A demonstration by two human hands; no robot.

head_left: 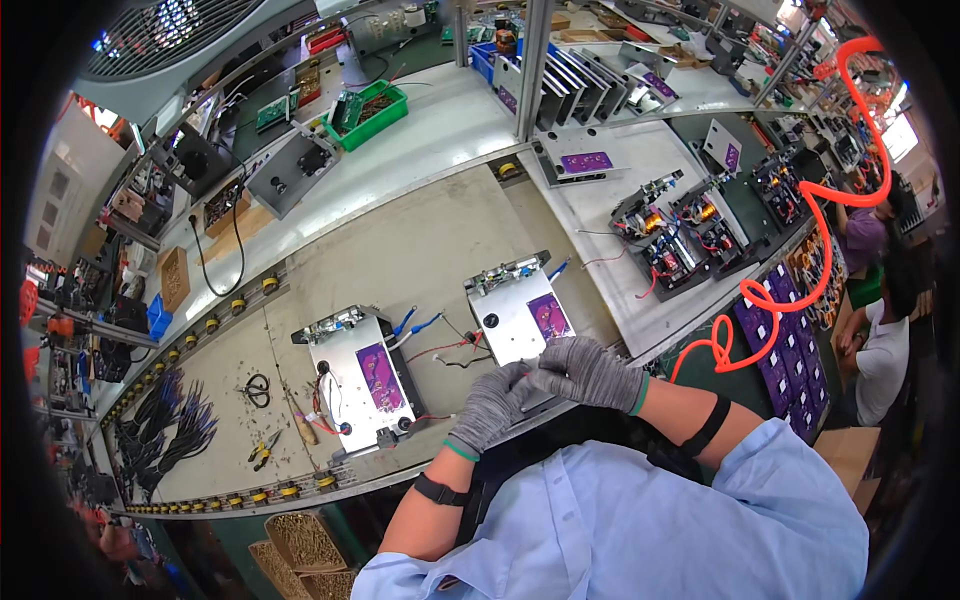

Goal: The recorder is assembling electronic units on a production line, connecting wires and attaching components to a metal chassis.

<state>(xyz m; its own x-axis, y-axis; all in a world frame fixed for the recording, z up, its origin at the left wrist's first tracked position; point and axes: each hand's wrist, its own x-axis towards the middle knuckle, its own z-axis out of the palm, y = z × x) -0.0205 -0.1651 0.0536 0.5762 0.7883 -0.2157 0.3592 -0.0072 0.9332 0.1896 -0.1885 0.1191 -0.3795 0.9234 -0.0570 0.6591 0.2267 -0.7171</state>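
Both my hands wear grey knit gloves with green cuffs and meet at the near edge of a silver metal chassis [508, 335] with a purple circuit board [549, 317]. My left hand [491, 406] is closed, its fingertips pinched against the right hand's. My right hand [588, 375] is closed too, knuckles up. What they pinch is hidden or too small to make out. Left of them lies a second silver chassis [338, 365] with its own purple board [379, 377], a black knob and loose wires. Blue-sleeved and red leads [428, 323] lie between the two units.
Yellow-handled pliers [264, 450], a black cable coil [257, 390] and bundled dark wires [170, 430] lie to the left. A green bin [372, 118] stands at the back. Assembled units [672, 250] sit at right, near a hanging orange coiled hose [775, 300]. People work at far right.
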